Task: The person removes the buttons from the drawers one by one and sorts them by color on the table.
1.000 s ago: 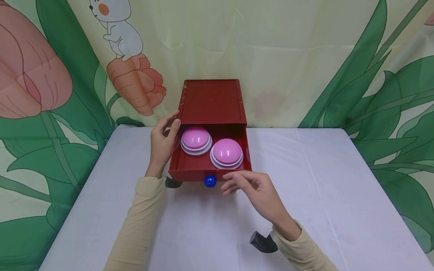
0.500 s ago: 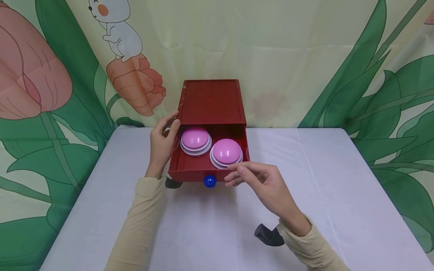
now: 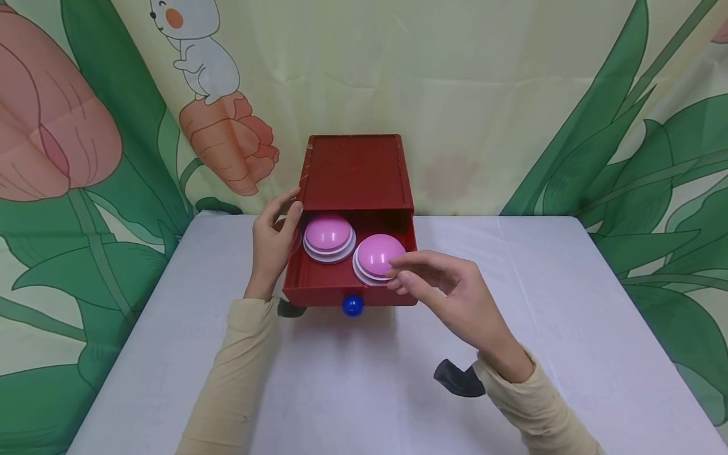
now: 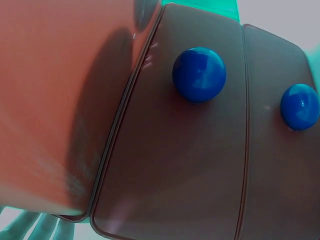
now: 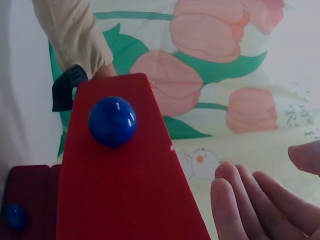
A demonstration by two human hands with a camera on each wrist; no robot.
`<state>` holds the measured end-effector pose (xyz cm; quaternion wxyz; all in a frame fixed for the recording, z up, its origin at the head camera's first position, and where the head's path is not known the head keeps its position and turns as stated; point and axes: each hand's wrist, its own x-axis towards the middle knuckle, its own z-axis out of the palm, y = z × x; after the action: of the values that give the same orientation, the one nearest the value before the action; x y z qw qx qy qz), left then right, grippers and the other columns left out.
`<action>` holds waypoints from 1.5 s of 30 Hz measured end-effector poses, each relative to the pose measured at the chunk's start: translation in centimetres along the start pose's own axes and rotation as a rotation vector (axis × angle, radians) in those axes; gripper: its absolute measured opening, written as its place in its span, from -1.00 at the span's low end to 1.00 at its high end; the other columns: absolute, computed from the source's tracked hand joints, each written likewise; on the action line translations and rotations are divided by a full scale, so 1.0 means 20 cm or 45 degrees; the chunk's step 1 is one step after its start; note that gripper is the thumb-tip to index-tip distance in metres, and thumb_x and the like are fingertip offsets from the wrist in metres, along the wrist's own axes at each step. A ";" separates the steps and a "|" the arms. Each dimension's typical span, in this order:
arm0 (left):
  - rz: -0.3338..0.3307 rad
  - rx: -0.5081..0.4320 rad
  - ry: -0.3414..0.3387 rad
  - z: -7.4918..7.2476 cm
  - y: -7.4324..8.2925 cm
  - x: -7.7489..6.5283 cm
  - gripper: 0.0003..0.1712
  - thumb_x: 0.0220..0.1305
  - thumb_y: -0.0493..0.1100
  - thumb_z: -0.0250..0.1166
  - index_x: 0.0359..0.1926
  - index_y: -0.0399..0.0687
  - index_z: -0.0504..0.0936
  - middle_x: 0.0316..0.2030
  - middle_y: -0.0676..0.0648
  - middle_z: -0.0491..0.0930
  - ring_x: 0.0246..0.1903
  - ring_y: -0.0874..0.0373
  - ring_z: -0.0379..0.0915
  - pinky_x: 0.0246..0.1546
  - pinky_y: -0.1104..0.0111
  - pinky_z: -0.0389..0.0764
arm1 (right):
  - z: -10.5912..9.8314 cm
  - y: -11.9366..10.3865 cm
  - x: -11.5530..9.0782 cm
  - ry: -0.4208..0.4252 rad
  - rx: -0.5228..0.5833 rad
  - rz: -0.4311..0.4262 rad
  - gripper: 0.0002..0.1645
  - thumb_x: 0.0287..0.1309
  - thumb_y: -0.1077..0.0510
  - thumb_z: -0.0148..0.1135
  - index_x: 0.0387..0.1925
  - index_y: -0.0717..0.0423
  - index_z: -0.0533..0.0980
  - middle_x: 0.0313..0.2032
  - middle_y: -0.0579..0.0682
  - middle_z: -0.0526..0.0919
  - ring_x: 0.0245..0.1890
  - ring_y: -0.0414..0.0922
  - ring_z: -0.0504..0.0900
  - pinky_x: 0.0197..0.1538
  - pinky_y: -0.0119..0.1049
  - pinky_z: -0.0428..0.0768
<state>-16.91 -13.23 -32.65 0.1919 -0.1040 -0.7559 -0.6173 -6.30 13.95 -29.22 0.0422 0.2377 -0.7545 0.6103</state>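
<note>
A red cabinet (image 3: 355, 170) stands at the table's far edge with its top drawer (image 3: 313, 296) pulled out. Two glossy pink domes on white bases lie in the drawer, the left dome (image 3: 328, 231) deeper in than the right dome (image 3: 375, 254). My left hand (image 3: 270, 248) rests against the cabinet's left side, with its fingers extended. Over the drawer's front right corner hovers my right hand (image 3: 455, 287), loosely bent and holding nothing. Its fingertips overlap the right dome in the head view; whether they touch I cannot tell. The drawer front bears a blue knob (image 3: 352, 306).
Two closed lower drawers with a blue knob (image 4: 199, 75) and another blue knob (image 4: 300, 106) show in the left wrist view. White cloth covers the table (image 3: 500, 253). A printed curtain (image 3: 483, 126) hangs behind. Black camera mounts (image 3: 459, 379) stick out from the wrists.
My right hand has risen from beside the knob, moving up and right over the drawer's front edge toward the right dome. The left hand, drawer and domes have stayed put.
</note>
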 end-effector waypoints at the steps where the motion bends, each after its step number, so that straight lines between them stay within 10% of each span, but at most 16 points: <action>1: 0.000 0.001 0.000 0.00 0.00 0.00 -0.55 0.47 -0.18 0.15 0.30 -0.25 0.49 0.19 -0.21 0.54 0.07 0.12 0.50 0.02 0.49 0.54 | -0.01 0.00 0.01 0.004 -0.021 -0.010 -0.72 0.28 0.33 0.24 0.02 0.21 0.63 -0.16 0.07 0.75 -0.17 -0.07 0.74 -0.08 -0.29 0.70; 45: -0.015 0.015 0.000 0.00 0.00 0.00 -0.54 0.46 -0.17 0.15 0.30 -0.23 0.50 0.20 -0.20 0.54 0.09 0.10 0.50 0.06 0.47 0.53 | -0.06 0.09 0.30 -0.346 -0.613 -0.038 -0.40 0.02 0.18 0.53 0.13 0.13 0.55 0.03 -0.01 0.59 0.05 -0.12 0.54 0.12 -0.17 0.60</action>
<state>-16.93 -13.15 -32.58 0.1891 -0.0985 -0.7600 -0.6139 -12.64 13.50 -28.46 0.0050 0.3114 -0.8731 0.3752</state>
